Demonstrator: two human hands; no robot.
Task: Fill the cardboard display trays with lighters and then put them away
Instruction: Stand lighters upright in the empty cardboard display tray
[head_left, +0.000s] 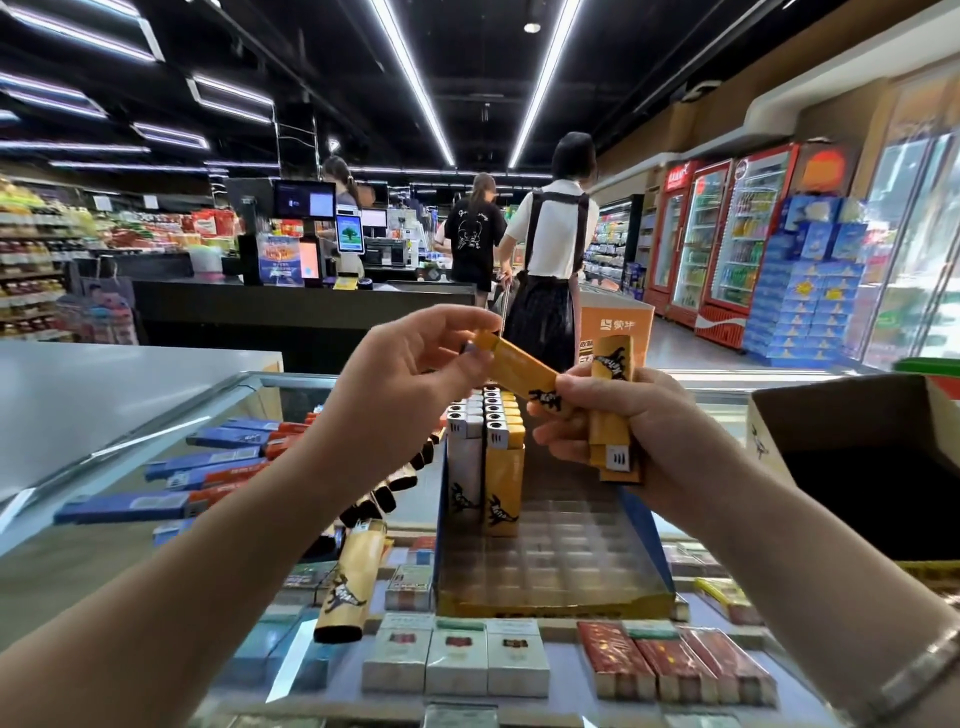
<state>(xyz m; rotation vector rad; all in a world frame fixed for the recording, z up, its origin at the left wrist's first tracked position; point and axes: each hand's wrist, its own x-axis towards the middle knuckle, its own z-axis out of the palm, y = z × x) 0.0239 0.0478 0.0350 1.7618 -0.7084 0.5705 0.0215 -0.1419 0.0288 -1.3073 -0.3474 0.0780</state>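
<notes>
Head view looks down on a glass worktop (156, 467) carrying a cardboard display tray (550, 597), its back rows filled with upright white and yellow lighters (485, 457), its front cells bare. Above the tray, the right hand (639, 431) clamps a bundle of yellow lighters (613, 410). The left hand (410, 374) pinches one yellow lighter (519, 366). Another loose lighter (348, 587) lies left of the tray.

My left hand (410, 364) pinches one yellow lighter (511, 364) by its top end; my right hand (623, 421) grips a bunch of yellow lighters (613, 410). Below, the cardboard display tray (550, 597) sits on the glass surface (156, 467), a few lighters standing at its back-left corner. One loose lighter (350, 582) lies left of the tray.
</notes>
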